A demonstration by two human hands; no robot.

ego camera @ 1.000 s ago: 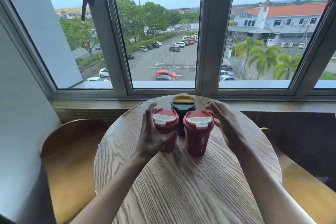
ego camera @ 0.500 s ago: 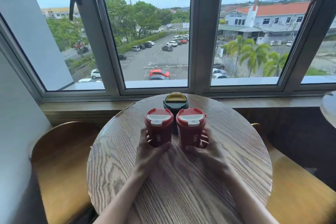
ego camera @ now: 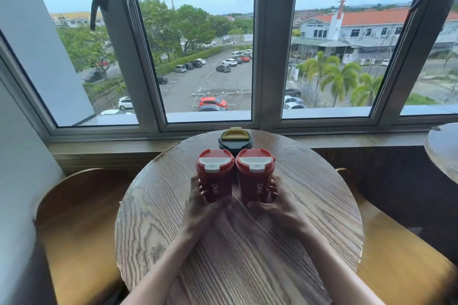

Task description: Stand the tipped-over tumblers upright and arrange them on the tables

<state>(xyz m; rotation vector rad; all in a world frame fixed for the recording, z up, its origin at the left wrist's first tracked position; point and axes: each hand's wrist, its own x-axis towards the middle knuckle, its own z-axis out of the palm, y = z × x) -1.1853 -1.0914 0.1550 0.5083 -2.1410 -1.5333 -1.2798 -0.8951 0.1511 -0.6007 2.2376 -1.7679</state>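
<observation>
Two red tumblers with white lids stand upright side by side on the round wooden table [ego camera: 309, 218]. My left hand [ego camera: 200, 208] wraps the base of the left red tumbler [ego camera: 215, 176]. Around the base of the right red tumbler [ego camera: 255, 176] is my right hand [ego camera: 280, 205]. Behind them, touching or nearly touching both, a dark green tumbler [ego camera: 235, 140] with a yellow lid stands upright near the table's far edge.
Wooden chairs sit at the table's left [ego camera: 74, 218] and right [ego camera: 396, 255]. A wooden sill [ego camera: 104, 153] and large windows run behind the table. Part of a second round table [ego camera: 443, 148] shows at the right edge.
A second ago both hands hovered open beside the red tumblers. They have since dropped to the bases and closed around them. The view has shifted slightly left.
</observation>
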